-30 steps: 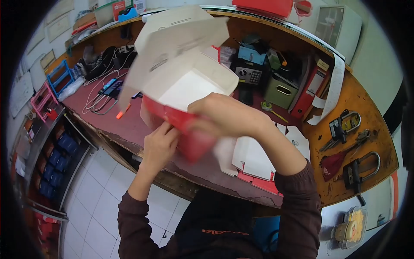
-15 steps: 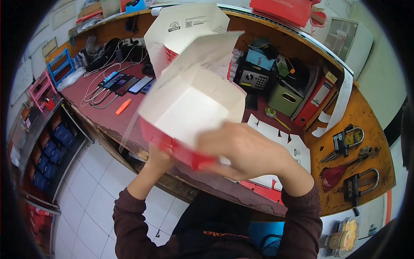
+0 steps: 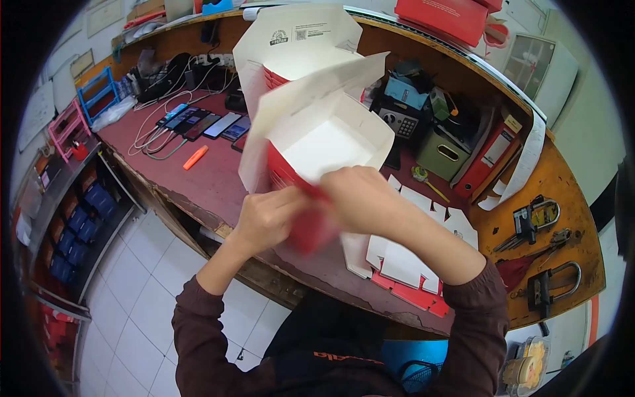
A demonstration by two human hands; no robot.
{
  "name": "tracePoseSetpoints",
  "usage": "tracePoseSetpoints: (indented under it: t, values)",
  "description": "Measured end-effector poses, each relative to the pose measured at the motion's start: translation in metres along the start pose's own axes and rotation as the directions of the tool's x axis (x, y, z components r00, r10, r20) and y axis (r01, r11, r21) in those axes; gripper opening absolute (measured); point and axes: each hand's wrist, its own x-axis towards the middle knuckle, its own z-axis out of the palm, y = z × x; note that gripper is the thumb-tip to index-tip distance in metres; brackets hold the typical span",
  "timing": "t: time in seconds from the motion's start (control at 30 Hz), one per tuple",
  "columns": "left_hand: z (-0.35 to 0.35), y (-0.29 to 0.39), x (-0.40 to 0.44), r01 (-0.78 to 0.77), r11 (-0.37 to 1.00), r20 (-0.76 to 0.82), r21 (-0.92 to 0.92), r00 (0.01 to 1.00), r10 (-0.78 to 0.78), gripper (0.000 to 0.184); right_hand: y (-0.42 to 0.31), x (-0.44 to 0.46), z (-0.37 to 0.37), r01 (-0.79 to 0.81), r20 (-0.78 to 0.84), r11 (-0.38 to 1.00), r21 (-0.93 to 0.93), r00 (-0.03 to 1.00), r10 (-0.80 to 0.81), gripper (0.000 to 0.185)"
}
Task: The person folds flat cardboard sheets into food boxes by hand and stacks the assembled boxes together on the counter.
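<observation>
A food carton (image 3: 329, 140), white inside and red outside, stands half folded in front of me with its tall lid flap up on the left. My left hand (image 3: 268, 215) is closed on the carton's red front edge. My right hand (image 3: 360, 195) grips the same front side further right, fingers curled and partly hidden. Between the hands a red flap hangs down, smeared by motion. Right behind is a stack of nested cartons (image 3: 301, 36) with printed white lids. Flat carton blanks (image 3: 403, 258) lie at the right, below my right forearm.
Several phones (image 3: 198, 124) with cables and an orange marker (image 3: 195, 157) lie on the left. At the back right are a small safe (image 3: 397, 120), a green bin (image 3: 440, 155) and a red binder (image 3: 489, 155). Padlocks (image 3: 552, 284) lie on the wooden right end.
The carton has moved a little right and away from me. My left hand has come up from beneath its front side and closed on the edge. The red front flap now hangs lower.
</observation>
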Motion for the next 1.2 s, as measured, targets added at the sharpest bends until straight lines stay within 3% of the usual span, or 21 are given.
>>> tracePoseSetpoints:
  t: [0.07,0.13,0.2,0.27,0.33,0.4,0.47,0.57,0.63,0.67,0.73,0.77,0.83,0.87,0.9,0.93,1.0,1.13,1.2]
  values:
    - [0.002,0.003,0.001,0.011,1.000,0.013,-0.011,1.000,-0.010,0.020,0.000,0.003,-0.004,-0.021,0.043,1.000,-0.009,0.999,0.022,0.022]
    - [0.007,0.007,-0.002,0.111,0.994,-0.046,-0.008,0.993,-0.111,0.020,0.009,0.009,-0.014,0.051,0.120,0.992,0.114,0.991,-0.065,0.022]
    - [0.006,0.010,-0.003,0.103,0.995,-0.019,-0.007,0.994,-0.104,0.022,0.003,0.025,-0.017,0.031,0.169,0.979,0.199,0.983,-0.066,0.024]
    - [0.004,0.012,-0.005,0.093,0.996,0.007,-0.011,0.996,-0.093,0.024,-0.009,0.037,-0.015,-0.037,-0.044,0.990,0.137,0.998,0.043,0.022]
    - [0.001,0.011,-0.008,0.137,0.970,0.109,0.201,0.981,-0.161,0.035,-0.017,0.038,-0.015,-0.018,-0.065,0.996,0.082,0.998,0.023,0.020]
    - [0.000,0.006,-0.009,0.206,0.943,0.060,0.261,0.972,-0.228,0.035,-0.022,0.037,-0.014,0.023,-0.088,0.999,-0.035,0.996,-0.026,0.018]
    - [0.002,-0.004,-0.014,0.290,0.848,-0.007,0.444,0.947,-0.320,0.030,-0.022,0.040,-0.009,0.047,-0.129,0.998,-0.045,0.990,-0.052,0.016]
    - [0.009,-0.005,-0.014,0.293,0.822,-0.045,0.489,0.949,-0.312,0.028,-0.017,0.057,0.001,0.025,-0.075,0.998,-0.061,0.997,-0.029,0.016]
    - [0.008,-0.007,-0.014,0.266,0.839,-0.057,0.474,0.960,-0.272,0.028,-0.002,0.075,0.000,0.136,0.138,0.991,-0.016,0.981,-0.133,0.023]
    - [0.008,-0.008,-0.014,0.247,0.851,-0.074,0.464,0.968,-0.240,0.027,0.006,0.080,-0.002,0.129,0.134,0.991,-0.017,0.983,-0.126,0.023]
    - [0.009,-0.006,-0.014,0.262,0.854,-0.090,0.449,0.964,-0.249,0.030,0.013,0.081,-0.015,-0.065,0.487,0.973,0.220,0.872,-0.052,0.040]
    - [0.011,-0.004,-0.014,0.284,0.854,-0.109,0.436,0.958,-0.263,0.034,0.018,0.068,-0.027,-0.226,0.502,0.892,0.391,0.865,-0.001,0.054]
    - [0.019,0.000,-0.017,0.288,0.874,-0.183,0.391,0.955,-0.233,0.037,0.048,0.069,-0.028,-0.212,0.289,0.860,0.464,0.954,0.079,0.054]
    - [0.024,0.003,-0.019,0.290,0.891,-0.255,0.350,0.945,-0.207,0.040,0.068,0.074,-0.032,-0.191,0.064,0.969,0.156,0.981,0.184,0.053]
    - [0.030,0.005,-0.026,0.265,0.917,-0.282,0.297,0.942,-0.181,0.046,0.071,0.064,-0.042,-0.362,-0.162,0.932,0.037,0.918,0.363,0.055]
    - [0.032,0.008,-0.026,0.215,0.940,-0.289,0.266,0.948,-0.135,0.052,0.084,0.066,-0.029,-0.448,-0.529,0.891,-0.075,0.775,0.345,0.056]
    - [0.030,0.008,-0.012,0.125,0.936,-0.298,0.329,0.954,-0.023,0.076,0.109,0.066,-0.030,-0.470,-0.101,0.882,0.036,0.876,0.471,0.054]
    - [0.029,-0.005,0.020,0.092,0.928,-0.152,0.362,0.988,-0.038,0.077,0.149,0.090,-0.002,-0.321,0.021,0.946,0.031,0.947,0.321,0.052]
    - [0.042,-0.021,0.011,0.029,0.941,-0.337,0.338,0.937,0.093,0.063,0.153,0.092,0.000,-0.326,0.061,0.945,0.027,0.944,0.324,0.051]
